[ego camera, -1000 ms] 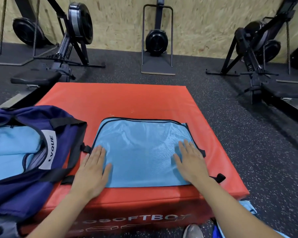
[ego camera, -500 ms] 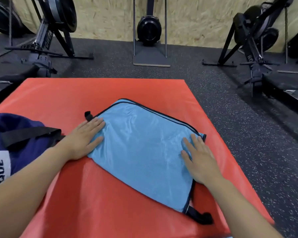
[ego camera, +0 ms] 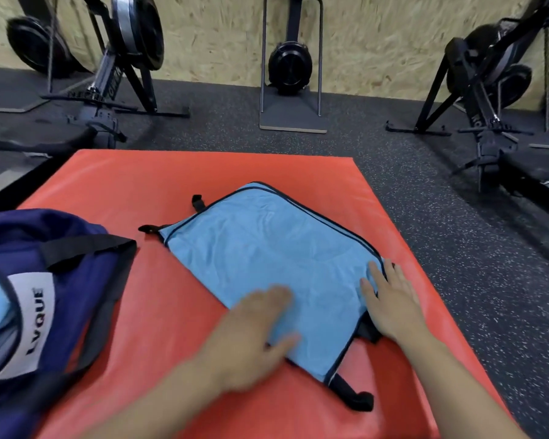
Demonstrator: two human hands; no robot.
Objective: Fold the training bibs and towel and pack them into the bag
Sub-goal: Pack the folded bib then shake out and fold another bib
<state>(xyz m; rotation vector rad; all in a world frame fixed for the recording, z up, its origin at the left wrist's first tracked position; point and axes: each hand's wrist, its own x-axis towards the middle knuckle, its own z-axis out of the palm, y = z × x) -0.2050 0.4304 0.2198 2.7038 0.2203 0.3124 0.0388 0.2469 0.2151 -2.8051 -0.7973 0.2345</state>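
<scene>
Folding step: both hands, left hand [ego camera: 251,334] and right hand [ego camera: 390,304], fingers spread flat on light-blue mesh bib [ego camera: 267,258]; next, probably folding it over toward navy fabric bag [ego camera: 86,280] at left.

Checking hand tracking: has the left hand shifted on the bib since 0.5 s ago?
Yes. The left hand has left the bib's far-left corner by the bag and now rests on its near edge, closer to the right hand.

Both forearms are bare, with no sleeves, gloves or jewellery visible.

Bag [ego camera: 76,280] left of bib [ego camera: 267,258], both on mat [ego camera: 203,175]
</scene>
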